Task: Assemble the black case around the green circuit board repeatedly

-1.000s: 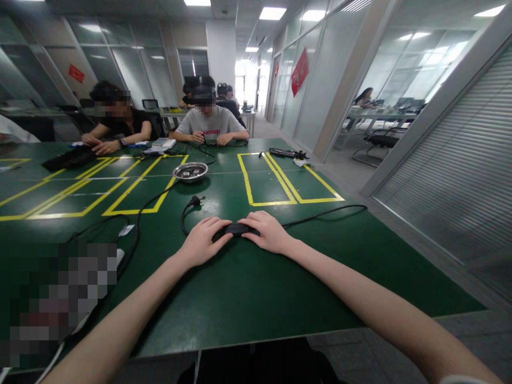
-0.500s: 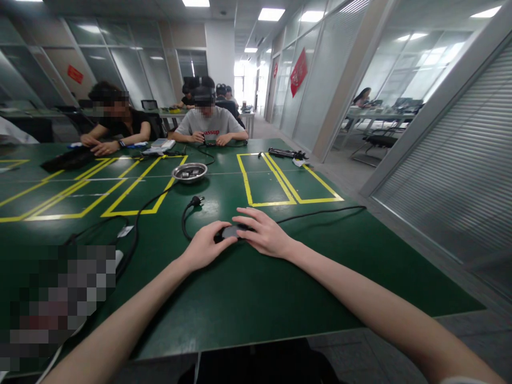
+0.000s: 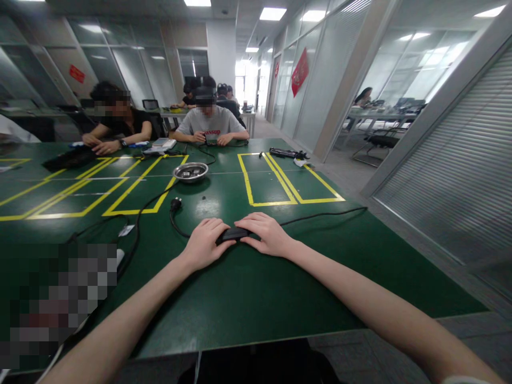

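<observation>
A black power adapter [image 3: 235, 234] lies low over the green table [image 3: 256, 298], one narrow face toward me. Its left end is gripped by my left hand [image 3: 206, 240], fingers over the top and thumb along the near side. My right hand [image 3: 266, 233] grips the right end in the same way, so the ends are partly hidden. From the left end a thick cord curls to a black plug [image 3: 176, 204] lying on the table. A thinner cable [image 3: 324, 215] runs off to the right from behind my right hand.
Beyond the plug stands a metal bowl [image 3: 191, 172] with small metal parts. Yellow tape [image 3: 274, 204] marks rectangles on the table. A folded black tripod-like object [image 3: 286, 153] lies at the far right. Two people sit across the table. A blurred-out patch covers the lower left.
The adapter has turned so a narrow, ridged side faces me. My right fingers have closed down onto it. The plug has swung left on the table.
</observation>
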### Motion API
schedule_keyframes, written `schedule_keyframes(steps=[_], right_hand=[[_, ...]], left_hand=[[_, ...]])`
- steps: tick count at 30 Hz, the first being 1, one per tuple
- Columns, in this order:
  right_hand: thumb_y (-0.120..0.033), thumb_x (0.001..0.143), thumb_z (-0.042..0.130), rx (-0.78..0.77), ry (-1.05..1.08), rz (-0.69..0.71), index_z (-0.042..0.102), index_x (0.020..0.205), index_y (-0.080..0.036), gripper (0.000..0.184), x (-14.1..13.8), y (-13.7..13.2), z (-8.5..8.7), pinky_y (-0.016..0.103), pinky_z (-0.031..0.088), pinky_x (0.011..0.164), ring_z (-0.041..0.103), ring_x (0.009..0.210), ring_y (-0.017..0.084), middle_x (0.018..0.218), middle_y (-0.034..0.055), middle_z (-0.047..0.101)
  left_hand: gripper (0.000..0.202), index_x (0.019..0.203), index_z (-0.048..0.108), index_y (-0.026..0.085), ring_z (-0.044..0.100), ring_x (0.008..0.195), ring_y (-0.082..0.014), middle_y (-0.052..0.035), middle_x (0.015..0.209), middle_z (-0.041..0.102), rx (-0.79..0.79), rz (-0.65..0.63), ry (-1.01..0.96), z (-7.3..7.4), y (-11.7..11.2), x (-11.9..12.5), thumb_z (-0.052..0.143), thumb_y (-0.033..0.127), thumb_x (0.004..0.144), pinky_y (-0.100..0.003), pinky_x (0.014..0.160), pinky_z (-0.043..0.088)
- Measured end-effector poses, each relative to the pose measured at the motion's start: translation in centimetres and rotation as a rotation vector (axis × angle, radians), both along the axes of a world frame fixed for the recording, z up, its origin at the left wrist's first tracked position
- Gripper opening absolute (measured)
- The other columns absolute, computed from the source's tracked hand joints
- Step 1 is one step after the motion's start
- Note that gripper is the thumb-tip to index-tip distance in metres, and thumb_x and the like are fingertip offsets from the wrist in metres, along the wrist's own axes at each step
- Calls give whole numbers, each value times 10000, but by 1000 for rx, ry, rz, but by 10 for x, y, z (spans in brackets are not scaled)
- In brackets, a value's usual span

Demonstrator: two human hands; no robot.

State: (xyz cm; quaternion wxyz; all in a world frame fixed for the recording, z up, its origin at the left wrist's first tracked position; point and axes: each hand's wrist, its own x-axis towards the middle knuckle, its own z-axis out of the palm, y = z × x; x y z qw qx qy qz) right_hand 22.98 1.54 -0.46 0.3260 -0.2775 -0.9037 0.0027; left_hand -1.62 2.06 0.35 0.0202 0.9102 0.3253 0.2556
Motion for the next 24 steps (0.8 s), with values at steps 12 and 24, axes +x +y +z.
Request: schedule_keyframes(steps=[12, 24], right_hand=[[-275, 1049, 492, -125, -85, -80, 643, 1198, -168, 238, -6, -3, -2, 362, 526, 861, 708, 948, 221, 1061, 114, 754], [-282, 993, 552, -141, -8, -118, 563, 1422, -234, 431, 21, 16, -5, 421, 553, 945, 673, 1074, 259, 1239, 125, 680]], left_hand=[[338, 1145, 655, 199, 694, 932, -245, -74, 1016, 736, -113, -33, -6, 0, -5, 4, 651, 484, 963, -370, 864, 547], [452, 1394, 586, 207, 587, 1291, -303, -137, 1384, 655, 29, 7, -106, -1, 4, -8, 602, 420, 996, -501, 1103, 457]])
